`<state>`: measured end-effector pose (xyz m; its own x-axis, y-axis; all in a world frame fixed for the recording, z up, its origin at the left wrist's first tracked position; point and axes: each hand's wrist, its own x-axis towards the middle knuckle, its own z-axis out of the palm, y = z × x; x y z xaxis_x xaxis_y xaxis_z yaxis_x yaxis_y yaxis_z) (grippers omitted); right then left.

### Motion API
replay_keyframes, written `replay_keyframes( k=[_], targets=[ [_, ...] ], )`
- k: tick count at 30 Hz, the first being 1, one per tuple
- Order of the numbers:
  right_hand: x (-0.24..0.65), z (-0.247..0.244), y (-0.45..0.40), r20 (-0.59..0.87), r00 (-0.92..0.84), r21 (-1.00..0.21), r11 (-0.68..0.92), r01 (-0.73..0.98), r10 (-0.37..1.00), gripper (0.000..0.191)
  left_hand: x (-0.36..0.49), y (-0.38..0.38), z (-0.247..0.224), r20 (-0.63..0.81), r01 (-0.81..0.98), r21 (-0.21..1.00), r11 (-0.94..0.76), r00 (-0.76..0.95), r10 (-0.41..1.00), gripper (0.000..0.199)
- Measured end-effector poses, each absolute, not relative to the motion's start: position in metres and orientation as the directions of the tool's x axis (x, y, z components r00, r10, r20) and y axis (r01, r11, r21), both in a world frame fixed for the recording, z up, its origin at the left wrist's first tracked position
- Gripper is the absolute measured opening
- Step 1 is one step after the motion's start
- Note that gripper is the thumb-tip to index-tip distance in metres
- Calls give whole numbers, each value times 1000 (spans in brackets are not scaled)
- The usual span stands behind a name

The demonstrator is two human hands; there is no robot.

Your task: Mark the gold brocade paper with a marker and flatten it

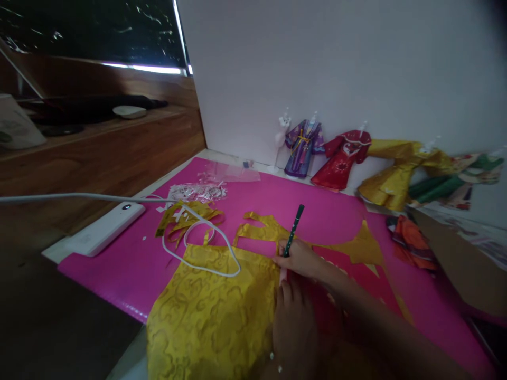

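Observation:
My right hand (299,257) is closed around a dark green pencil (293,230) with pale dots. The pencil is tilted, and its lower end is hidden by the fingers at the edge of a shiny yellow patterned fabric (214,306). Just below, my left hand (293,311) lies flat with its fingertips on a small pale pink strip (283,275), beside the fabric's right edge. Red fabric (370,282) spreads under and right of my hands. Beyond them are cut yellow fabric pieces (263,228). A white cord (206,273) loops over the yellow fabric.
A pink mat (130,274) covers the table. A white power bank (106,227) lies at left, near yellow scraps (190,219) and a clear plastic bag (198,191). Small doll robes (343,158) stand along the wall. Orange cloth (414,245) and brown cardboard (455,258) are at right.

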<state>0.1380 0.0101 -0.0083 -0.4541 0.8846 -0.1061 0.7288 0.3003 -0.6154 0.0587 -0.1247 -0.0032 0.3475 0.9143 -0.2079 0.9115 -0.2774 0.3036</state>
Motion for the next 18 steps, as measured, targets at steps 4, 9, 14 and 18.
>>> replay_keyframes(
  k=[4,9,14,18],
  targets=[
    [137,-8,9,-89,-453,-609,311,730,887,27,62,-134,-15,-154,922,287,-259,312,938,57],
    [136,-4,7,-89,-451,-609,310,730,888,28,63,-138,-20,-86,926,255,-279,309,947,58],
    [135,0,4,-100,-448,-599,305,740,888,26,63,-135,-17,-106,924,249,-291,325,940,63],
    [132,5,-1,-114,-464,-605,309,734,878,30,64,-135,-16,-112,924,267,-274,313,943,62]
  ],
)
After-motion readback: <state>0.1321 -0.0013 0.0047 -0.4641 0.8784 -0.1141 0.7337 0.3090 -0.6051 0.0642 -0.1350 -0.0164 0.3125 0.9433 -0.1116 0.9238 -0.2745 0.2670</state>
